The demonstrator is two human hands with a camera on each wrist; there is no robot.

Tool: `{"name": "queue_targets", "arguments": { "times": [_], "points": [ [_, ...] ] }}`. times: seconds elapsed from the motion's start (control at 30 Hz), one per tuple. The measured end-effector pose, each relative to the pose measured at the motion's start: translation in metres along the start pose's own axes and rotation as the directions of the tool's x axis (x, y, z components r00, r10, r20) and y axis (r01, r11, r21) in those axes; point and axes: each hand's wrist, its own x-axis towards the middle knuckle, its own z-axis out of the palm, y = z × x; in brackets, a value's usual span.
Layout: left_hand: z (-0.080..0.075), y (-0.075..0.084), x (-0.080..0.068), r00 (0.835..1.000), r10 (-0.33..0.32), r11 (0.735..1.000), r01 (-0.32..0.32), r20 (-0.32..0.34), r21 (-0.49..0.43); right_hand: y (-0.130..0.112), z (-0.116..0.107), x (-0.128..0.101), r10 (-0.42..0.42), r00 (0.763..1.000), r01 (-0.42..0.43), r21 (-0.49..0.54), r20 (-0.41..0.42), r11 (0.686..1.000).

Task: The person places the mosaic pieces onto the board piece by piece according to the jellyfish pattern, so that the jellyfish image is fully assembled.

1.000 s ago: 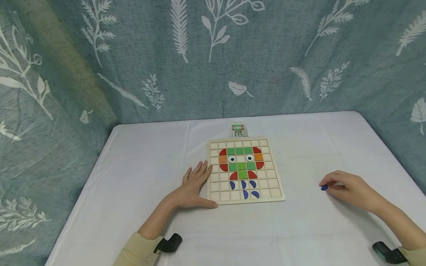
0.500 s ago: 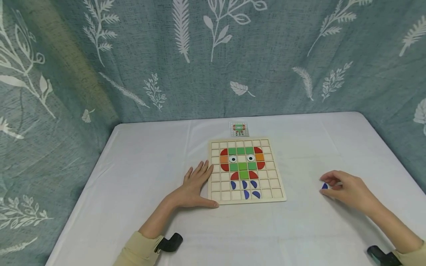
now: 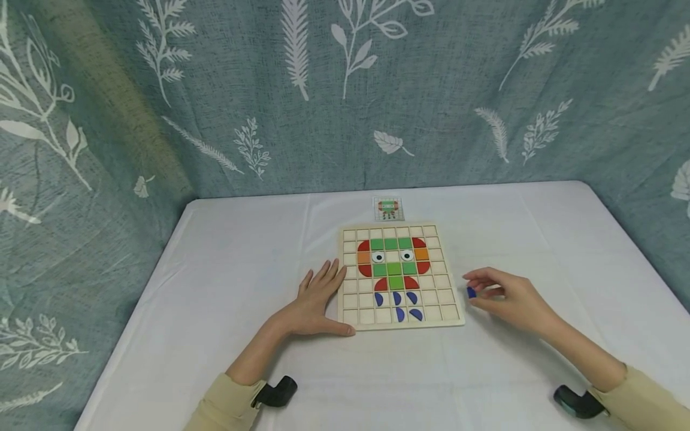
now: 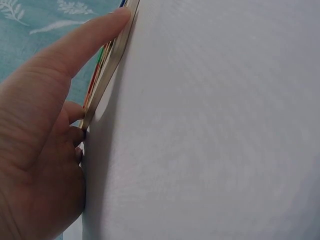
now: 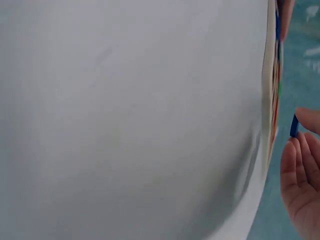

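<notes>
Wooden grid board (image 3: 400,318) flat on white table (image 3: 226,287); left hand (image 3: 315,302) flat, fingers straight against its edge. Right hand (image 3: 504,297) pinches blue piece (image 3: 471,292) just beside the board (light, rigid, likely slippery; grip edges).

The grid board (image 3: 400,276) looked like pale, unvarnished wood with a matt finish, and its coloured tiles were painted flat and smooth. The tablecloth (image 3: 237,269) was white, matt cloth, faintly creased. The backdrop curtain (image 3: 345,96) was a coarse-woven teal fabric printed with white leaves.
</notes>
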Motion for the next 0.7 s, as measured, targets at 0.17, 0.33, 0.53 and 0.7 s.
{"name": "queue_targets", "arguments": {
  "times": [0.17, 0.33, 0.53, 0.7],
  "points": [
    [0.0, 0.0, 0.001, 1.0, -0.002, 1.0, 0.002, 0.005, 0.008, -0.028, 0.027, 0.023, -0.055, 0.993, 0.04, 0.136, 0.106, 0.99],
    [0.0, 0.0, 0.002, 1.0, 0.0, 1.0, 0.0, 0.004, 0.01, -0.054, 0.053, 0.039, -0.147, 0.964, 0.107, 0.18, 0.223, 0.978],
    [-0.001, -0.001, 0.001, 1.0, 0.02, 1.0, -0.02, 0.001, 0.012, -0.073, 0.077, 0.051, -0.262, 0.916, 0.245, 0.093, 0.304, 0.965],
    [0.0, 0.0, 0.001, 0.999, 0.033, 0.999, -0.033, 0.005, 0.015, -0.078, 0.086, 0.056, -0.279, 0.902, 0.285, 0.031, 0.329, 0.958]
  ]
}}
